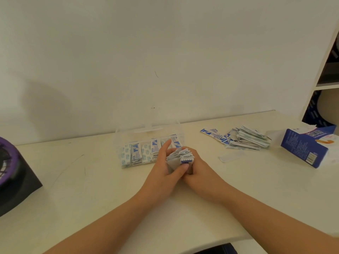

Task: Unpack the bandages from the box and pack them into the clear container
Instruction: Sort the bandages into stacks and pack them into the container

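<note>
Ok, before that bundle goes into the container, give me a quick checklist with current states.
1. Bundle secured: ok, both the left hand and right hand hold it.
2. Bundle squared up: not ok, the top edges fan out.
3. Container open: ok, lid tipped back towards the wall.
4. Free space inside: cannot tell, the hands hide its right end; the rest is filled.
5. Stock left to pack: ok, a pile lies beside the box.
6. Stray strip: not ok, lying apart from the pile.
</note>
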